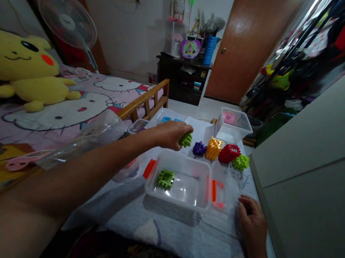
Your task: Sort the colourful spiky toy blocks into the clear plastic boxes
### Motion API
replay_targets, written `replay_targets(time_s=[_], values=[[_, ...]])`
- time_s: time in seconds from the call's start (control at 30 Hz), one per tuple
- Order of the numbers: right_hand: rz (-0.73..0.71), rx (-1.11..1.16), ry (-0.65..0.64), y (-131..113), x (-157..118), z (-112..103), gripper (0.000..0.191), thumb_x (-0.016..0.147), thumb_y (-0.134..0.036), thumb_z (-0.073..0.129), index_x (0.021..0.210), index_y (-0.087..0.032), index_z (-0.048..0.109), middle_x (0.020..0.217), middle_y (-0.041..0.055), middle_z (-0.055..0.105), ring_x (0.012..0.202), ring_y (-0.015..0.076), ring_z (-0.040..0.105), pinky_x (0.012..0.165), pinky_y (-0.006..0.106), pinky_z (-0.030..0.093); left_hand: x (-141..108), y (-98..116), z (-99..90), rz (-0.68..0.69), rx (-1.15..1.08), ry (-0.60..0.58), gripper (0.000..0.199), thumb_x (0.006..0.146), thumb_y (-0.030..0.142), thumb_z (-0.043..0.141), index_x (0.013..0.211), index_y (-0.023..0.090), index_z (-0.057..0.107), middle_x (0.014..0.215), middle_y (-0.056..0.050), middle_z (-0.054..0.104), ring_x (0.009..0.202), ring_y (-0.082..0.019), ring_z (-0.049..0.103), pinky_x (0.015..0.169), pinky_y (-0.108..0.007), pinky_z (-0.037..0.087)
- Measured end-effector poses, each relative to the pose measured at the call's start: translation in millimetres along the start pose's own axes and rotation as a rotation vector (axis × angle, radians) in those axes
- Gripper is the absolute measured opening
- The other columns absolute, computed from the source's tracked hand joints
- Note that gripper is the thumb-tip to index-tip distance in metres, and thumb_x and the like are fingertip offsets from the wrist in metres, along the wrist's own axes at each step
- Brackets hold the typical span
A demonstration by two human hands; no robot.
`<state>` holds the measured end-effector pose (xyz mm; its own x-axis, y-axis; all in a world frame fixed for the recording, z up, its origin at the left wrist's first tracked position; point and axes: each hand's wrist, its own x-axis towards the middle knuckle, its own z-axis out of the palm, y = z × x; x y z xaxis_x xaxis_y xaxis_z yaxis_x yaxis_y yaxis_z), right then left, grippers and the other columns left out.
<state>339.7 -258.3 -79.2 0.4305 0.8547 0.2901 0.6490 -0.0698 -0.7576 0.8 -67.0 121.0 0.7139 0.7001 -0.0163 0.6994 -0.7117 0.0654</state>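
My left hand [173,135] is closed around a green block piece [185,140], held above the far side of a clear plastic box [177,201]. Inside that box, toward its left, lies another green piece [166,179]. My right hand [251,217] rests at the right edge of the table with fingers loosely curled, and no object shows in it. Beyond the box sit stacked pieces in purple [199,148], yellow [213,149], red [229,154] and light green [241,162]. A clear lid with orange clips [230,192] lies right of the box.
A taller clear container [233,126] stands at the table's back right. Blue pieces [166,119] lie behind my left hand. A wooden bed rail [144,101] and clear plastic bag [88,136] are at the left; a white cabinet [318,152] borders the right.
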Motion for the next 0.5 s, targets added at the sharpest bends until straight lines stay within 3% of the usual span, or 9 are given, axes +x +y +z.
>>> replay_targets(time_s=[0.1, 0.2, 0.37, 0.5], values=[[0.005, 0.0, 0.008, -0.3, 0.6, 0.9, 0.027, 0.078, -0.044, 0.057, 0.086, -0.02, 0.067, 0.104, 0.0098, 0.066, 0.096, 0.0264, 0.063, 0.089, 0.041, 0.049, -22.0, 40.9, -8.8, 0.14, -0.018, -0.069, 0.053, 0.073, 0.022, 0.069, 0.123, 0.019, 0.055, 0.115, -0.01, 0.066, 0.101, -0.024, 0.065, 0.084, -0.032, 0.05], [0.003, 0.008, 0.009, -0.7, 1.2, 1.7, 0.028, 0.078, -0.044, 0.056, 0.087, -0.02, 0.067, 0.103, 0.0097, 0.066, 0.095, 0.0261, 0.063, 0.089, 0.041, 0.049, -31.8, 69.2, 8.0, 0.218, -0.002, -0.214, 0.046, 0.071, 0.02, 0.071, 0.116, 0.018, 0.059, 0.11, -0.011, 0.068, 0.094, -0.024, 0.066, 0.075, -0.031, 0.051], [-0.001, 0.012, 0.017, -1.9, 0.6, 1.7, 0.028, 0.079, -0.044, 0.055, 0.086, -0.02, 0.067, 0.103, 0.01, 0.066, 0.096, 0.0261, 0.063, 0.089, 0.041, 0.048, -24.5, 81.7, 57.4, 0.259, -0.004, -0.364, 0.05, 0.068, 0.025, 0.077, 0.115, 0.018, 0.061, 0.112, -0.013, 0.069, 0.095, -0.027, 0.068, 0.076, -0.035, 0.054], [-0.018, 0.009, 0.021, -2.5, -0.1, 1.7, 0.027, 0.08, -0.044, 0.054, 0.086, -0.02, 0.066, 0.103, 0.0101, 0.066, 0.095, 0.026, 0.063, 0.089, 0.042, 0.048, -15.6, 82.7, 81.9, 0.275, 0.0, -0.397, 0.05, 0.069, 0.029, 0.077, 0.115, 0.017, 0.061, 0.111, -0.015, 0.07, 0.094, -0.029, 0.07, 0.075, -0.036, 0.056]])
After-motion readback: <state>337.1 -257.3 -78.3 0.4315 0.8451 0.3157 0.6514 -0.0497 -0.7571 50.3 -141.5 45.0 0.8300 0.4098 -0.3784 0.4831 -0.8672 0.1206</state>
